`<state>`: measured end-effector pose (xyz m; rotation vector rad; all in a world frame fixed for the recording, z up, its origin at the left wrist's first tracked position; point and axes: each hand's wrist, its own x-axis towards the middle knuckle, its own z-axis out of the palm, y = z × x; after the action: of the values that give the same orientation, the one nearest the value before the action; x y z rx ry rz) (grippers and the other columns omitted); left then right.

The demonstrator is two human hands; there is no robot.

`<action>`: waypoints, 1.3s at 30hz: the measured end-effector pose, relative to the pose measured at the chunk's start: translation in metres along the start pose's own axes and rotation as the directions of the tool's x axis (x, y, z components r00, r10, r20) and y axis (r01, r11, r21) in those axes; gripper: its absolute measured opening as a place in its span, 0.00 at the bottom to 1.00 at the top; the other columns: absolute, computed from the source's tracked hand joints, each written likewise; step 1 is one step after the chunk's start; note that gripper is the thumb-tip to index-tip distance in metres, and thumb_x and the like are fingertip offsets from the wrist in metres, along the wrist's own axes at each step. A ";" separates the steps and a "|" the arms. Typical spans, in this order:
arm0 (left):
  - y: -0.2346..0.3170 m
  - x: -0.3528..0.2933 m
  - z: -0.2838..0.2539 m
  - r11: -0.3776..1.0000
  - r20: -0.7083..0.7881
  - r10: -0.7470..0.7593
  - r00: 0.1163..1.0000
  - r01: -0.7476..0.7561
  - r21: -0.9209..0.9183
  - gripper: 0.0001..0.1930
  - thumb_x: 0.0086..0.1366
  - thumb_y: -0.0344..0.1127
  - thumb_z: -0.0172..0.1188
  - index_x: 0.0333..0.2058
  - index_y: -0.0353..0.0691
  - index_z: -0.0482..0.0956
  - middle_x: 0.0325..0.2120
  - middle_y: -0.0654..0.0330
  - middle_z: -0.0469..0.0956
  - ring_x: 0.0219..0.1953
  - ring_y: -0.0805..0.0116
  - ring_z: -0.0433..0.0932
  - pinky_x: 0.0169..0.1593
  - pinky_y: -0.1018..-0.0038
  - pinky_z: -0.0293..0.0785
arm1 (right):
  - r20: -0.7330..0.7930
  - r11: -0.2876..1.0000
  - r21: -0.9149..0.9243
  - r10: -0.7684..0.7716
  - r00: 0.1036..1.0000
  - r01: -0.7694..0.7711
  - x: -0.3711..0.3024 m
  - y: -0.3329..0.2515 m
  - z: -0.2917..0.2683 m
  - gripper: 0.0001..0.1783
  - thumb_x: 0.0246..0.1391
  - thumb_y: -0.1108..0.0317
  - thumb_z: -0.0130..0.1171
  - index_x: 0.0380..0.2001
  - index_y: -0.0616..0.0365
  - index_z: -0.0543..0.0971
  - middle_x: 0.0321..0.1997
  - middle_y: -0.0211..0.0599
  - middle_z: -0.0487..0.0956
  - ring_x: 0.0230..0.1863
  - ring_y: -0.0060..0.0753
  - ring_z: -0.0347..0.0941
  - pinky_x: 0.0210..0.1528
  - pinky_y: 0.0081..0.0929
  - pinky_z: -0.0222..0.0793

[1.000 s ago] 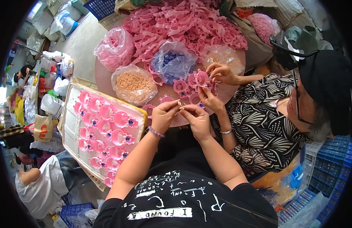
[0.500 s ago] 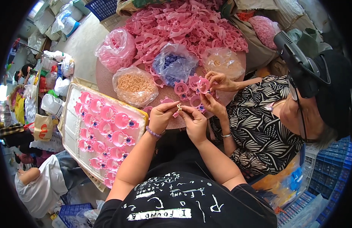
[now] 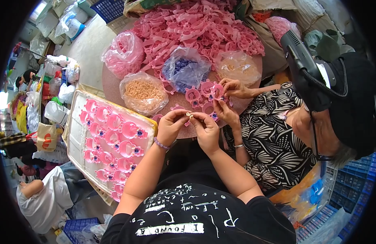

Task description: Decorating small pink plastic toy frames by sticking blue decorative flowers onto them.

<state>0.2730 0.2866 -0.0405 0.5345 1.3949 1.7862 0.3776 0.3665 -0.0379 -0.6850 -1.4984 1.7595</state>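
Over the near edge of the round table, my left hand and my right hand meet fingertip to fingertip. Between them they pinch a small cream-coloured plastic piece, partly covered by the fingers. Just beyond, several pink ring-shaped plastic parts with small blue pieces lie on the table. To my right, a co-worker's hands hold a similar pink part. An open clear bag of cream-orange pieces stands beyond my left hand.
A large heap of pink parts covers the table's far side. Bags of blue pieces, pink pieces and pale pieces stand before it. At left, a white tray holds rows of pink parts. The co-worker sits close at right.
My hands have shifted very slightly left, still pinching the small piece, which looks turned a little. The co-worker's head has tilted, and their nearer hand has moved slightly left.
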 end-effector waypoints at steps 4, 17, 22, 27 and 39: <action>-0.005 -0.004 -0.002 1.000 -0.019 0.024 1.000 -0.024 -0.011 0.09 0.57 0.22 0.56 0.38 0.32 0.75 0.33 0.61 0.77 0.35 0.77 0.74 0.40 0.83 0.71 | 0.010 0.999 -0.003 -0.036 0.999 0.036 -0.002 -0.001 0.000 0.07 0.48 0.78 0.58 0.33 0.63 0.77 0.35 0.34 0.77 0.34 0.21 0.73 0.38 0.17 0.69; -0.001 -0.004 -0.006 0.993 -0.058 -0.013 0.998 0.006 -0.121 0.09 0.55 0.20 0.56 0.37 0.30 0.77 0.35 0.57 0.78 0.38 0.72 0.76 0.44 0.79 0.72 | 0.052 0.994 0.105 0.038 0.998 -0.043 -0.009 -0.001 0.005 0.07 0.49 0.78 0.58 0.34 0.63 0.77 0.37 0.33 0.76 0.37 0.21 0.72 0.43 0.17 0.68; -0.001 -0.007 -0.003 0.998 -0.093 -0.027 0.995 0.022 -0.054 0.11 0.55 0.20 0.56 0.38 0.30 0.77 0.34 0.58 0.78 0.36 0.73 0.76 0.42 0.81 0.72 | 0.050 0.951 0.262 0.153 0.987 -0.161 -0.006 -0.002 0.003 0.04 0.51 0.77 0.56 0.32 0.64 0.77 0.38 0.32 0.76 0.40 0.19 0.71 0.43 0.15 0.67; 0.003 -0.008 0.007 0.973 -0.062 0.123 0.990 -0.108 0.202 0.12 0.56 0.22 0.56 0.41 0.31 0.77 0.35 0.59 0.78 0.36 0.75 0.76 0.40 0.82 0.71 | 0.030 0.931 0.336 0.140 0.990 -0.142 -0.001 0.005 0.002 0.07 0.50 0.78 0.57 0.34 0.65 0.77 0.42 0.35 0.75 0.39 0.21 0.72 0.44 0.16 0.68; 0.023 -0.008 0.024 0.816 0.105 0.240 0.965 -0.259 0.517 0.16 0.53 0.24 0.58 0.43 0.31 0.74 0.36 0.52 0.78 0.39 0.68 0.77 0.42 0.77 0.72 | -0.004 0.962 -0.245 -0.127 0.992 0.122 0.002 -0.009 -0.005 0.07 0.50 0.78 0.57 0.34 0.66 0.78 0.40 0.38 0.77 0.41 0.24 0.72 0.46 0.18 0.68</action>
<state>0.2879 0.2931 -0.0102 1.0791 1.8710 1.5600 0.3816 0.3720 -0.0296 -0.7104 -1.7242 1.4843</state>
